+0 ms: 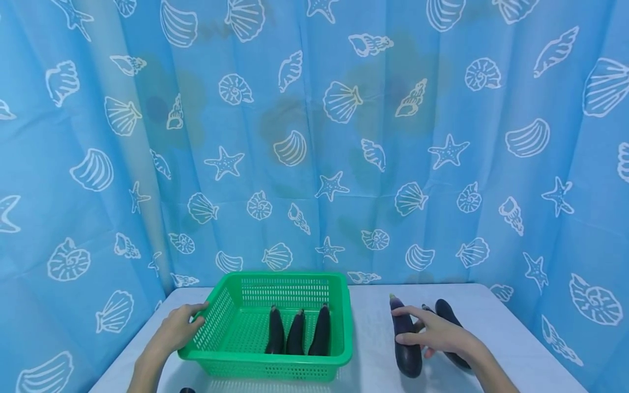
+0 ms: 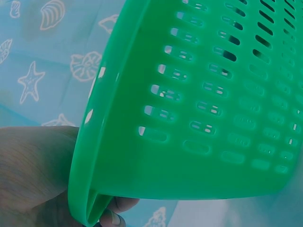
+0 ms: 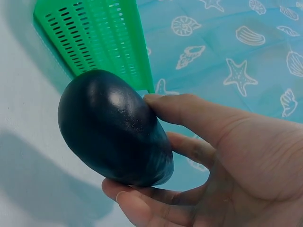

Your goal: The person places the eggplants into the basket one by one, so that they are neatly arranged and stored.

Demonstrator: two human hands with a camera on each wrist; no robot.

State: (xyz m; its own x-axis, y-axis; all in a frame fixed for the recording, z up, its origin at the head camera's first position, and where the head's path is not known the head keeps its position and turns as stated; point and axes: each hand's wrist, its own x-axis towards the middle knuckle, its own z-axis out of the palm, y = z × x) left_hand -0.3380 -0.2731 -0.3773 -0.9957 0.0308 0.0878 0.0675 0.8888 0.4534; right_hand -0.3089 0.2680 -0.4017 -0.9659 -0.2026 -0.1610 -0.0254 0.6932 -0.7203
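Observation:
A green plastic basket with slotted walls stands left of centre in the head view. Three dark eggplants lie in it side by side. My left hand grips the basket's left rim; in the left wrist view, fingertips curl under the rim. To the right of the basket, my right hand holds a dark purple eggplant, its stem end pointing away. In the right wrist view, thumb and fingers close round that eggplant, whose blunt end faces the camera.
Beyond the right hand, another eggplant lies on the white tabletop, with one more beside it partly hidden by the hand. A small dark object shows at the bottom edge. A blue shell-print curtain hangs behind the table.

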